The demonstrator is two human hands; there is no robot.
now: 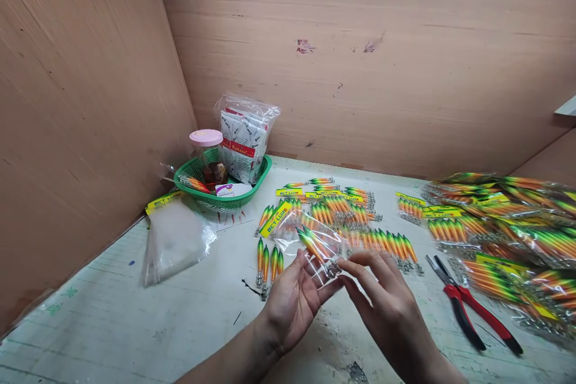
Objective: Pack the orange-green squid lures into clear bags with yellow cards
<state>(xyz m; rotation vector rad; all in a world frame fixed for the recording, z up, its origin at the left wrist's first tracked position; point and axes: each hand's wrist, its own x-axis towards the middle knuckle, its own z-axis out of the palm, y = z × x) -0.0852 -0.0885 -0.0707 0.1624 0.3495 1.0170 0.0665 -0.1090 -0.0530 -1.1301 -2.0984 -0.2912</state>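
Near the front of the table (135,324), two hands hold one clear bag (310,240) with bright lures inside. Left hand (292,300) is curled under the bag and grips its near end. Right hand (382,300) pinches the same end with its fingertips (344,264). Loose lures (269,261) lie just left of the bag. Red pliers (468,306) lie to the right. A green basket (225,198) sits far left, with a pile of empty bags (175,240) near it.

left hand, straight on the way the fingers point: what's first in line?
The left hand already touches the clear lure packet. Beyond it, probably the loose lures on the table; depth is unclear.
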